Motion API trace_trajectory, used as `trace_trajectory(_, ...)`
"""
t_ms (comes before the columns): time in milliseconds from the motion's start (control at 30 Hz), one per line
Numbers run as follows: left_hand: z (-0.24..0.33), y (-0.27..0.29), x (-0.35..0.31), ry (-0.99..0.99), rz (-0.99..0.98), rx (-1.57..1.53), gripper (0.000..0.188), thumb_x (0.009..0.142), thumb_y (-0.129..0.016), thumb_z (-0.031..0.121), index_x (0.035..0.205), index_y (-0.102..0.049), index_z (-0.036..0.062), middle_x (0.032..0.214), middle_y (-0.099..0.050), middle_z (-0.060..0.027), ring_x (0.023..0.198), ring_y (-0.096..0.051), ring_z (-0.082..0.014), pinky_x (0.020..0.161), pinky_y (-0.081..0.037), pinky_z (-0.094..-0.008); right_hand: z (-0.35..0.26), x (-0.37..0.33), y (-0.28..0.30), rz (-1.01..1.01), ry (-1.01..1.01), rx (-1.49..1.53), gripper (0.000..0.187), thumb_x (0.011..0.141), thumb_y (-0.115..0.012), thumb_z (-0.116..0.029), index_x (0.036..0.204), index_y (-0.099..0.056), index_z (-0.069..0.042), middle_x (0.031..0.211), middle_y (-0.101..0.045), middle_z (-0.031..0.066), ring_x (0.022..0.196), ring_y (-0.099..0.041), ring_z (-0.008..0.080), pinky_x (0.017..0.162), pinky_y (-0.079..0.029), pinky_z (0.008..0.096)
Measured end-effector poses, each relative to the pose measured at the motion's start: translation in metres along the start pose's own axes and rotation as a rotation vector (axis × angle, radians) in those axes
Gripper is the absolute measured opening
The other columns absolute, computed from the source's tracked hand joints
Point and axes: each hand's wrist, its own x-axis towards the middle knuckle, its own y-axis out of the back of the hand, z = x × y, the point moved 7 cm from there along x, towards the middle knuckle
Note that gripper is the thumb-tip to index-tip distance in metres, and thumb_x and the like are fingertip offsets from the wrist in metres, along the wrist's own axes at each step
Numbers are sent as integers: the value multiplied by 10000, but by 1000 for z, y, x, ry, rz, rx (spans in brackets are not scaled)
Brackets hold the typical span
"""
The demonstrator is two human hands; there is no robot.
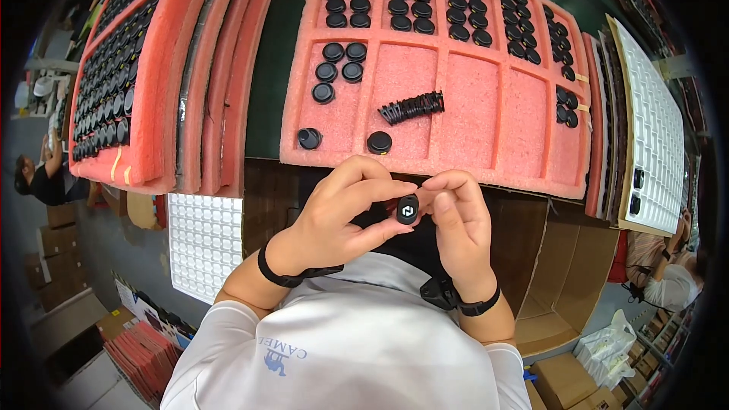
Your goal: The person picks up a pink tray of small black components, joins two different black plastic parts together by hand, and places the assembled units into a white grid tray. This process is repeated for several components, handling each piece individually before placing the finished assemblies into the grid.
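Between the thumb and fingers of my left hand (345, 209) is a small black rounded part (408, 209), a white mark on the end turned upward. My right hand (459, 220) is closed in close at its right side, fingertips curled against it; the contact is partly hidden. Just beyond my hands lies a pink foam tray (524, 118) with compartments. On its near edge sits one black round cap-like piece (379, 143), and another such piece (309, 138) is at the near left corner. A leaning row of thin black rings (412, 107) lies across a divider.
Several black round pieces (399, 7) fill the tray's far compartments. Upright pink foam sheets and a loaded tray (114, 91) stand at left, white moulded trays (645, 121) at right. An open cardboard box (569, 273) is below right. Other people are at both sides.
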Motion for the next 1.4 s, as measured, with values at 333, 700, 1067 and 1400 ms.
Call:
trace_trajectory(333, 0, -3, -3, -79, 44, 70, 399, 664, -792, 147, 1006, -639, 11, 845, -571, -77, 647, -498, -130, 525, -403, -226, -6, -1, -6, -89, 273, -573, 155, 846, -587, -95, 758, -490, -10, 670, -439, 72, 594, -411, 166, 540, -362, 297)
trace_trajectory(700, 3, -6, -4, -81, 57, 65, 408, 647, -803, 167, 983, -641, 1, 795, -584, -71, 604, -490, -129, 491, -389, -226, -4, 0, -3, -28, 252, -494, 178, 877, -549, -94, 733, -482, -11, 642, -416, 58, 556, -409, 156, 508, -339, 293)
trace_trajectory(1067, -2, -11, -4, -78, 50, 104, 409, 644, -803, 162, 980, -639, -3, 789, -582, -75, 621, -516, -145, 500, -410, -236, 0, 2, 2, -103, 237, -558, 225, 890, -545, -103, 701, -471, -5, 633, -409, 51, 550, -407, 142, 494, -330, 284)
trace_trajectory(1400, -1, -12, -2, -54, 31, 68, 366, 665, -784, 137, 973, -642, 0, 790, -584, -79, 630, -533, -152, 506, -423, -241, 0, 3, 8, -7, 127, -445, 234, 850, -605, -108, 680, -484, -1, 600, -422, 71, 538, -408, 173, 486, -326, 299)
